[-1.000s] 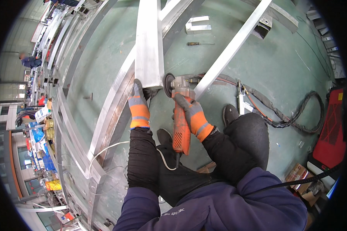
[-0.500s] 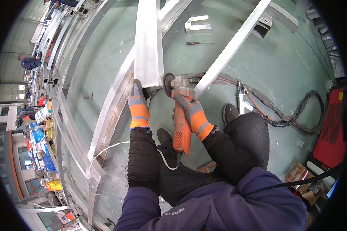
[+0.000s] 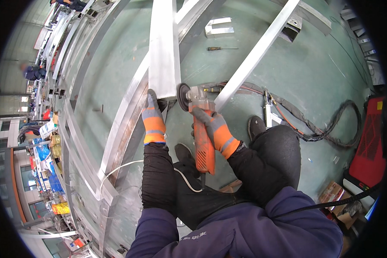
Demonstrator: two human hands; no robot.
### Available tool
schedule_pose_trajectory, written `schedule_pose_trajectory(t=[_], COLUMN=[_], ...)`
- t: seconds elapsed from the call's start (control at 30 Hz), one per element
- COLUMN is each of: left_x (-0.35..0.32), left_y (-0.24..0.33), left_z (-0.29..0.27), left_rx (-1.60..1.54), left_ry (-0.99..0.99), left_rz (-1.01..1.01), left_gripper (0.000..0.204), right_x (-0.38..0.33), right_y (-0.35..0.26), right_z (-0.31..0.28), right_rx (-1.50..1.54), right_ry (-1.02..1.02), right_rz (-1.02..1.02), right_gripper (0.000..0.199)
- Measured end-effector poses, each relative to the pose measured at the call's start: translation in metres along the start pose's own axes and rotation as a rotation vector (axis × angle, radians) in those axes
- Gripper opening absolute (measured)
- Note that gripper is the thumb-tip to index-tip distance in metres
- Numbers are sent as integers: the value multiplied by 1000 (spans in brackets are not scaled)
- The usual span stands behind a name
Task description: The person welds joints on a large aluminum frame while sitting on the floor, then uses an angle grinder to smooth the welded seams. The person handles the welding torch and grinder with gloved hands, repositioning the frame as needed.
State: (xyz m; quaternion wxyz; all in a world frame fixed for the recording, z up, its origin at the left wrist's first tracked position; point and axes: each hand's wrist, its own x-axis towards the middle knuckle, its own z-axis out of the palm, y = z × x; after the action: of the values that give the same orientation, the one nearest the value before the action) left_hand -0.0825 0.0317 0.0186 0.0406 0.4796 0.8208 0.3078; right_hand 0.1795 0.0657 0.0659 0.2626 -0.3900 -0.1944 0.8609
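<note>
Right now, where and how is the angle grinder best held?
Likely around its long orange body, coming from the right, as the right hand does. The body is elongated, with its right side exposed; the disc sits at the upper left, beside the beam, and the cord leaves the lower end, so this avoids both.

Laid out around my grinder [image 3: 205, 157]

My right hand [image 3: 217, 129] is around the grinder. Left of it, my left hand [image 3: 152, 116] touches the near end of a tube [image 3: 163, 51] that runs forward. Ahead of the grinder lie a screwdriver [image 3: 213, 48] and, farther, a bracket [image 3: 221, 31]. Right of it slants a bar [image 3: 260, 53], and farther right stands a machine [image 3: 367, 148].
</note>
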Motion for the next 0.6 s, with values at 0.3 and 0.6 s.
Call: schedule_pose_trajectory(t=[0.3,0.6], left_x=[0,3], left_y=[22,78], left_z=[-3,-1], left_rx=[-572,-1067], left_ry=[-55,-77], left_rz=[-280,-547], left_gripper=[69,62], right_x=[-2,4], right_y=[-7,3], right_z=[-9,-18], right_rx=[54,-43], right_ry=[30,25], right_rz=[30,23], right_gripper=[55,52])
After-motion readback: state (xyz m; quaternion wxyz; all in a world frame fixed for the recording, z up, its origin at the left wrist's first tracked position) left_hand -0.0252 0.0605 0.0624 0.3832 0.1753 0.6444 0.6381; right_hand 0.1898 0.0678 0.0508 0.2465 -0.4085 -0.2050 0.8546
